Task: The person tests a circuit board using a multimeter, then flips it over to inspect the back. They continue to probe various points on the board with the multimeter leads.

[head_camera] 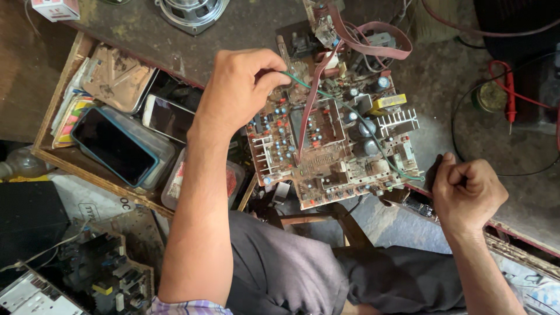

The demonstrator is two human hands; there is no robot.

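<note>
Two hands are engaged: a green wire (pixel 350 114) is pinched in the closed left hand (pixel 242 87) at upper centre. Its long axis is stretched diagonally across the circuit board (pixel 332 146) toward the right hand (pixel 466 192), fisted at lower right on a dark tool (pixel 431 172).

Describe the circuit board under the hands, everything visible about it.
The brown, dusty, rectangular circuit board lies flat, slightly turned, on the worn grey workbench, its near edge overhanging toward the person's lap. It is crowded with small capacitors, a yellow block component, a finned silver heat sink and a metal-framed centre section. A reddish flat ribbon cable loops over its far end and a thin green wire crosses it. The left hand pinches that wire at the board's far-left corner; the right hand, fisted, sits beside its right edge.
</note>
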